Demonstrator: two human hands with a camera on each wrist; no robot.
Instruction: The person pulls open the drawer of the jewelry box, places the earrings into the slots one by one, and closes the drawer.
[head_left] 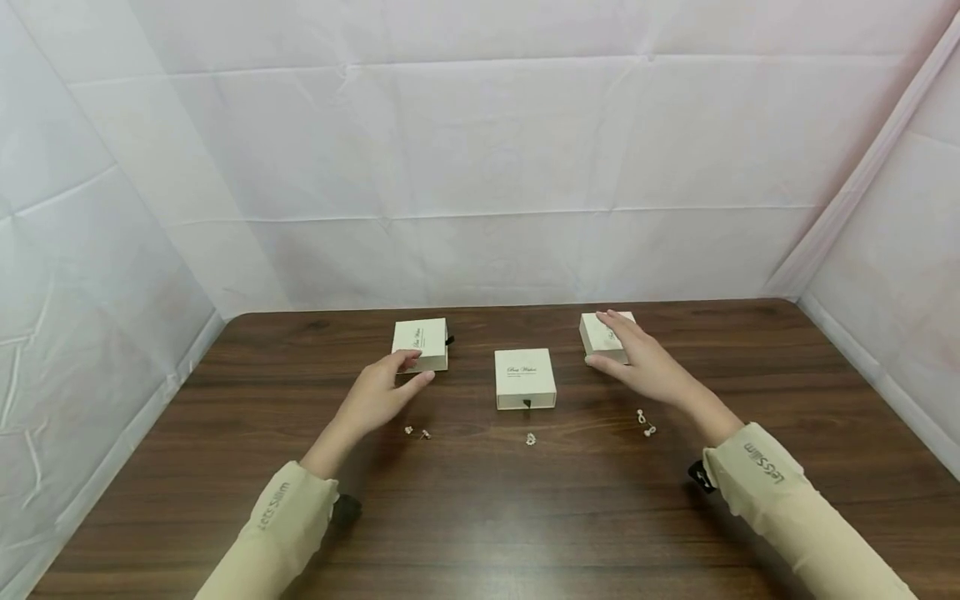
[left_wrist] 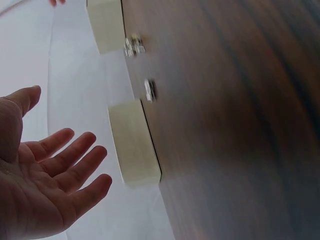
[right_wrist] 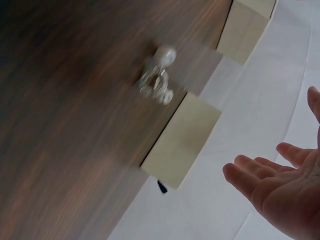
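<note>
L hand [head_left: 378, 396], fingers spread, is touching the front edge of the left box [head_left: 421, 343]. R hand [head_left: 637, 358], also spread, is resting on the right box [head_left: 604, 335], both near the surface's far edge.

Matt, seemingly card boxes [head_left: 525, 377]; wood-grain table [head_left: 480, 517]

The small jewellery pieces [head_left: 530, 438] near the tabletop's [head_left: 480, 517] front are too small to identify, and both wrist views blur them. The right hand [head_left: 645, 362] hides part of the right box [head_left: 602, 335], whose lettering is unreadable.
</note>
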